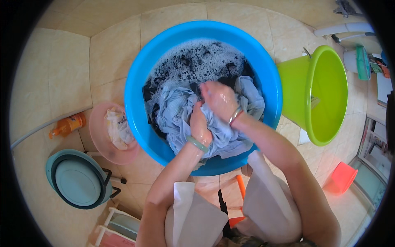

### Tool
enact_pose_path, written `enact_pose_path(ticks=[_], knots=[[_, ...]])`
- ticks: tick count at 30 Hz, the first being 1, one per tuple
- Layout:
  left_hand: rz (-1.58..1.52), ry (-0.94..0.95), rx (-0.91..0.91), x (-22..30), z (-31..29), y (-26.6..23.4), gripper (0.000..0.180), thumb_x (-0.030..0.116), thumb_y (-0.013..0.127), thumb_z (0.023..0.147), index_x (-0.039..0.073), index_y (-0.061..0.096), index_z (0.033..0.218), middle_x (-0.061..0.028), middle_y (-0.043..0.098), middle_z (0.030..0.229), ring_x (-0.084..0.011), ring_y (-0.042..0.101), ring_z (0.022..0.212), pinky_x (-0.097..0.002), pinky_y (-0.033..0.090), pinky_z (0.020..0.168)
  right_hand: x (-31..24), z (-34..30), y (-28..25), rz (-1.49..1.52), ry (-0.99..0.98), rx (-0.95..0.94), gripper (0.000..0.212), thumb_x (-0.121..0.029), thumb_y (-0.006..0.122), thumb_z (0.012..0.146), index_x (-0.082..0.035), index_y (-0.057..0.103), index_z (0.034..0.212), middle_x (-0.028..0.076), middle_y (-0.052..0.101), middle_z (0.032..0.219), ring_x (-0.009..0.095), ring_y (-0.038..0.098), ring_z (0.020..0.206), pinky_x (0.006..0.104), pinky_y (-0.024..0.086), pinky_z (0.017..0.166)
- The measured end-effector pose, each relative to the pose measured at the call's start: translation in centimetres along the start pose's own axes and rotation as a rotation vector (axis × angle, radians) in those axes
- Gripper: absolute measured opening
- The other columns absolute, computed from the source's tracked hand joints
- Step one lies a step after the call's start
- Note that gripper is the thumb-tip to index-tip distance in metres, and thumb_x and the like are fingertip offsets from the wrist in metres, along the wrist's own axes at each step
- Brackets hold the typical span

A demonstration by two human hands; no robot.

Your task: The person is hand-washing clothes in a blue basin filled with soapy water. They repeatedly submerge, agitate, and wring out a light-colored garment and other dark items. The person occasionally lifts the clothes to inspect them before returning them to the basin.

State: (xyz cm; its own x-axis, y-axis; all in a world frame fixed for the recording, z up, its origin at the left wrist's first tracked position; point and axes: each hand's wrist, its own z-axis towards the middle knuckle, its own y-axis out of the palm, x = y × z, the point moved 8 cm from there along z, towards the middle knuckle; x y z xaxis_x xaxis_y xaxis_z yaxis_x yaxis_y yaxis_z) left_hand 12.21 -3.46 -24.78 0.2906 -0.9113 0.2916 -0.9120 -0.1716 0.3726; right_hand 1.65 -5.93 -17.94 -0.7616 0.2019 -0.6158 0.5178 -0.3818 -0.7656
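Observation:
A large round blue tub (137,136) holds dark, foamy water (181,61) with wet laundry in it. A light blue-grey striped garment (175,105) lies bunched across the near half of the tub, partly above the suds. My left hand (200,125), with a green bangle at its wrist, is closed on a fold of this garment. Just above and to the right, my right hand (220,99), wet and with a silver bangle, grips the same cloth, its fingers curled and slightly blurred. Dark fabric (152,119) shows around the garment's edges, mostly under the foam.
A lime-green bucket (294,90) lies tipped on its side at the tub's right. On the left are a pink basin (103,144) with white cloth, an orange bottle (69,124) and grey-green basins (78,181). A red-orange container (342,178) stands at the lower right.

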Motion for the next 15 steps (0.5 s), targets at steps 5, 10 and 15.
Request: enact_pose_path(ticks=[5, 10, 15], knots=[[0.031, -0.004, 0.008, -0.4, 1.1, -1.2, 0.027, 0.025, 0.046, 0.096, 0.005, 0.061, 0.105, -0.0046, 0.063, 0.096, -0.0156, 0.06, 0.09, -0.0286, 0.048, 0.081, 0.0, -0.7, 0.3, -0.095, 0.086, -0.015, 0.022, -0.025, 0.056, 0.09, -0.006, 0.054, 0.079, 0.013, 0.059, 0.074, 0.035, 0.06, 0.055, 0.0429, 0.049, 0.046], [-0.286, -0.293, -0.746, -1.4, 5.6, -2.9, 0.019, 0.026, 0.048, 0.097, 0.012, 0.059, 0.104, -0.0012, 0.046, 0.07, -0.0132, 0.045, 0.063, -0.0295, 0.041, 0.06, -10.7, -4.3, -2.4, 0.097, -0.219, -0.097, 0.019, -0.024, 0.068, 0.081, -0.009, 0.055, 0.081, 0.006, 0.055, 0.075, 0.025, 0.058, 0.055, 0.0348, 0.047, 0.045], [0.235, 0.277, -0.16, 0.5, 2.2, -2.2, 0.025, 0.026, 0.043, 0.097, 0.009, 0.06, 0.105, -0.0039, 0.062, 0.087, -0.0162, 0.061, 0.082, -0.0287, 0.05, 0.075, -2.8, -1.4, 0.5, -0.02, -0.176, -0.006, 0.018, -0.023, 0.056, 0.089, -0.007, 0.055, 0.079, 0.01, 0.057, 0.078, 0.03, 0.06, 0.058, 0.0406, 0.05, 0.048]])
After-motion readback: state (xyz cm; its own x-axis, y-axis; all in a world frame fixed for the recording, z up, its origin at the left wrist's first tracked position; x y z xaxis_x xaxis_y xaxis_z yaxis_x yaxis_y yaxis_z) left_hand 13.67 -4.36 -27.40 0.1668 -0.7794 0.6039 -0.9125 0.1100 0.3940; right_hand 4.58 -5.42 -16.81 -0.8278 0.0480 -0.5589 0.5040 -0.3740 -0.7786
